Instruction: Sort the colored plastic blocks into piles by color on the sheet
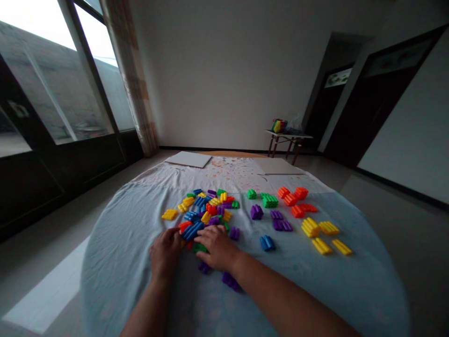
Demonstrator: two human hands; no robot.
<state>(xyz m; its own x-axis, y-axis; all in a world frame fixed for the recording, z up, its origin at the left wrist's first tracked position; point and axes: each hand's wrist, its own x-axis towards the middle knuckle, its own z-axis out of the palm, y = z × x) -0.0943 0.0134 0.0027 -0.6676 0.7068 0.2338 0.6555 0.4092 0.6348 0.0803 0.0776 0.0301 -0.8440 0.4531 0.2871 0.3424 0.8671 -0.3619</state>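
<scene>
In the head view, a small metal-legged table (pixel 288 138) by the far wall carries a translucent plastic bag (pixel 294 123) beside a multicoloured bundle (pixel 278 125), too small to make out. Nearer, a round pale-blue cloth (pixel 119 248) bears a mixed heap of ribbed plastic blocks (pixel 208 210), with green, purple, orange, yellow and blue blocks in separate clusters to its right. The left hand (pixel 166 250) and right hand (pixel 217 247) lie palm-down at the heap's near edge, either side of a blue ribbed block (pixel 192 230), which the left fingers (pixel 174 232) reach. Whether either hand grips anything cannot be told. A green block (pixel 199 248) sits just under the right hand.
</scene>
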